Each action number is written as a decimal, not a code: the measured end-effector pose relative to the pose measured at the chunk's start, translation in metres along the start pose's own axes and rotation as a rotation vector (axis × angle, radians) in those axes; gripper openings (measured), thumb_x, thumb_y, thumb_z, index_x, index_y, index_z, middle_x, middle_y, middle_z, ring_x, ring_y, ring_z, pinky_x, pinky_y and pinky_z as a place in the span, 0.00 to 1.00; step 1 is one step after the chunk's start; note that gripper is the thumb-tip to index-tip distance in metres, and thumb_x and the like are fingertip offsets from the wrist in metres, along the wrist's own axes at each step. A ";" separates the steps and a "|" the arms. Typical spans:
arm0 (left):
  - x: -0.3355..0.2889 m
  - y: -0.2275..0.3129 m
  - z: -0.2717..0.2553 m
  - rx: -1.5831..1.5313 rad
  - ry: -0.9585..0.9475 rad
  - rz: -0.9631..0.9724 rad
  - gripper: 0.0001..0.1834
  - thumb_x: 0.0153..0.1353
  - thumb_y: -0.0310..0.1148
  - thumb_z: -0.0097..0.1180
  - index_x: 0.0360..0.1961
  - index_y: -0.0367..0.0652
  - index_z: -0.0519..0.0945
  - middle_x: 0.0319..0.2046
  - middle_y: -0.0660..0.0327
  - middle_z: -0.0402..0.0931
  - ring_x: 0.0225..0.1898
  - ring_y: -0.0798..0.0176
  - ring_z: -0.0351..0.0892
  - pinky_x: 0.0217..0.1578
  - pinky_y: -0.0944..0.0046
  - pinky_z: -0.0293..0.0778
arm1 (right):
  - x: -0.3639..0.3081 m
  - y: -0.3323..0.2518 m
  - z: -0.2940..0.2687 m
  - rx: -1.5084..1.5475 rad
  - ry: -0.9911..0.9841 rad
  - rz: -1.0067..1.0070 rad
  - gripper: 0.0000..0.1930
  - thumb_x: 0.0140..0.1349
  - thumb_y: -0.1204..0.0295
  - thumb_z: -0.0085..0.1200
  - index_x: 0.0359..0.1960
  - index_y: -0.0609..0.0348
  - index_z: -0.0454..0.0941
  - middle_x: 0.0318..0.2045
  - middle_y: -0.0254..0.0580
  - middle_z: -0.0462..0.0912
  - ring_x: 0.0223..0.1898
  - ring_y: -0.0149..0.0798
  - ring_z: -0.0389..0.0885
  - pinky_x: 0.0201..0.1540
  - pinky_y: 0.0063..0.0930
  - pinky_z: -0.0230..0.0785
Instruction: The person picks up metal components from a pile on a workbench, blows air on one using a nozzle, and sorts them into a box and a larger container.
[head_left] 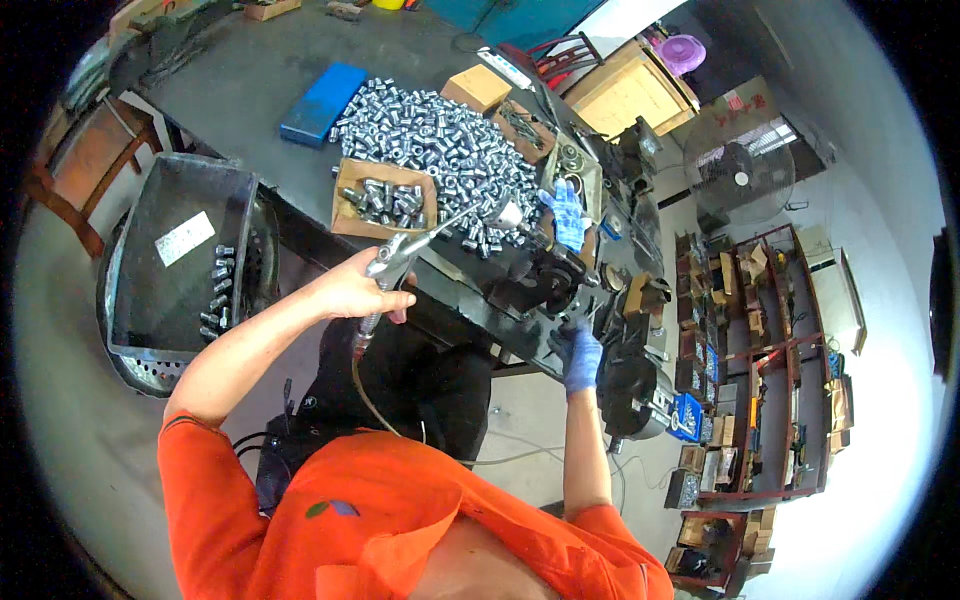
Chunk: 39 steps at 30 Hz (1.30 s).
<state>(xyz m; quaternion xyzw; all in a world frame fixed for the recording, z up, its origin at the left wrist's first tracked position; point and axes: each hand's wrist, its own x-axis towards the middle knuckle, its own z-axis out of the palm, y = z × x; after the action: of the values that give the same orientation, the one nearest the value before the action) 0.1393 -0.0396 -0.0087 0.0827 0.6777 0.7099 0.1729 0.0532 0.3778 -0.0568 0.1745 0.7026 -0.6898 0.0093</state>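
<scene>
My left hand (352,290) is bare and wrapped round the grip of a metal air blow gun (392,256). Its thin nozzle points up and right over the bench edge, and a hose hangs from its lower end. In a blue work glove, my right hand (583,358) reaches to the dark bench machine (545,283); its fingers are dark and hard to make out. Just beyond the blow gun sits a cardboard box (345,218) of metal fittings. Behind that, a large heap of shiny metal fittings (440,130) covers the bench.
A blue box (322,103) and a yellowish block (476,88) flank the heap. Another blue glove (567,215) lies beyond the machine. At left stands a black tray (170,300) with several fittings and a paper. Shelves (765,370) and a fan (740,178) are at right.
</scene>
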 end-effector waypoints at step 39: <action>0.023 -0.008 -0.015 0.078 -0.105 -0.013 0.19 0.53 0.31 0.58 0.43 0.37 0.67 0.25 0.59 0.77 0.29 0.67 0.79 0.32 0.65 0.73 | 0.099 -0.005 0.036 0.510 0.017 -0.032 0.11 0.56 0.61 0.49 0.34 0.53 0.74 0.28 0.35 0.75 0.28 0.35 0.72 0.32 0.28 0.67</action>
<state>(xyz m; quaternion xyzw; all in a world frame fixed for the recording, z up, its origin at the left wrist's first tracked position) 0.1136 -0.0451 -0.0206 0.1224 0.6953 0.6765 0.2095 -0.0493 0.3662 -0.0785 0.1657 0.5087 -0.8432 -0.0519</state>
